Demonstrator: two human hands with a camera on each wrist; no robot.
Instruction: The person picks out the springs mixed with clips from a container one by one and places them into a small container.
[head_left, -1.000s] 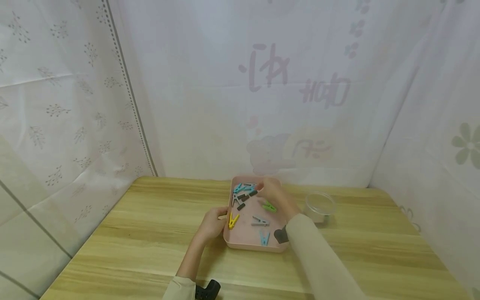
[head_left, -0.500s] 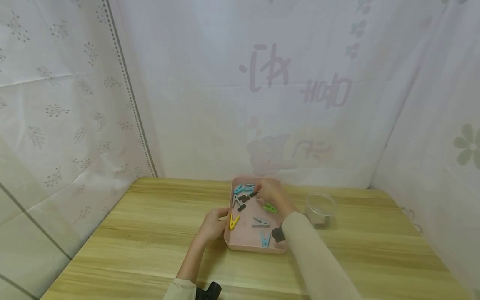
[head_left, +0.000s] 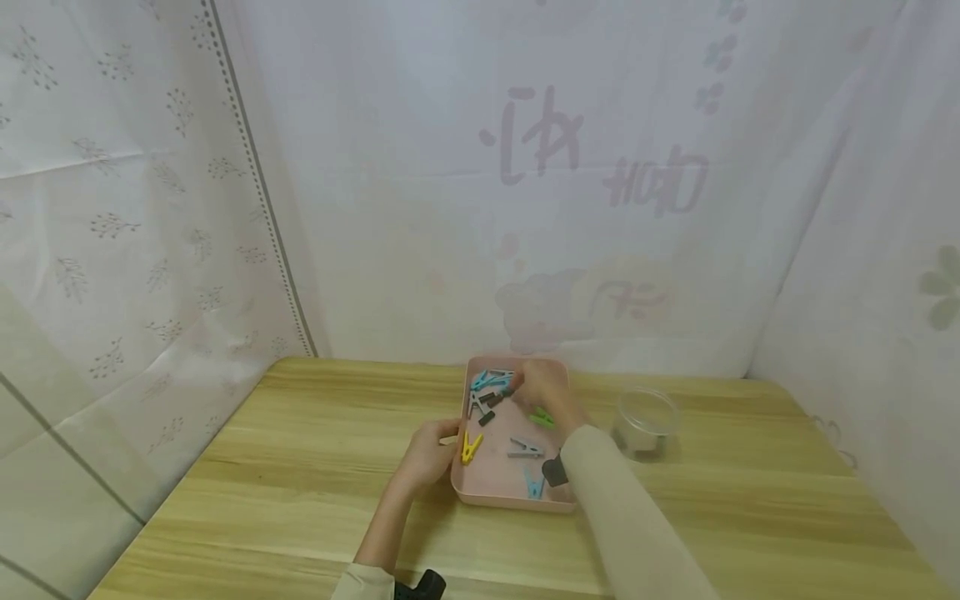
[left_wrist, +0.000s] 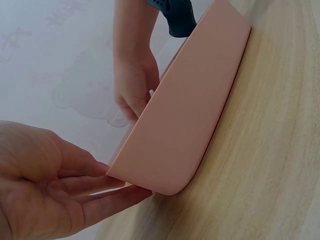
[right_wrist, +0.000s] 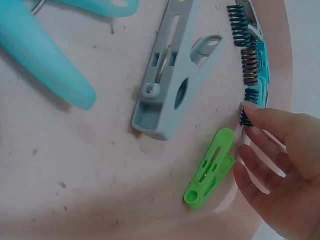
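Observation:
A pink tray (head_left: 517,502) on the wooden table holds clothespins and coil springs. My left hand (head_left: 429,454) grips its left side, thumb by the rim and fingers against the wall (left_wrist: 170,115). At the tray's far end my right hand (head_left: 545,390) pinches a dark coil spring (right_wrist: 245,119) between thumb and index finger. More springs (right_wrist: 239,26) lie in line beside it, near blue clothespins (head_left: 480,381). A green clothespin (right_wrist: 209,169) lies close to the right hand's fingers. Nearer me are a grey clothespin (head_left: 527,448), a light blue one (head_left: 534,483) and a yellow one (head_left: 471,448).
A clear round plastic container (head_left: 647,423) stands on the table (head_left: 300,483) right of the tray. Pale patterned curtains (head_left: 405,208) hang behind the table and at both sides. Black wrist straps with cameras (head_left: 422,586) sit on the sleeves.
The head view has shifted slightly, so the tray and container appear a little lower and farther right. Both hands keep nearly the same places at the tray, the right still at the springs.

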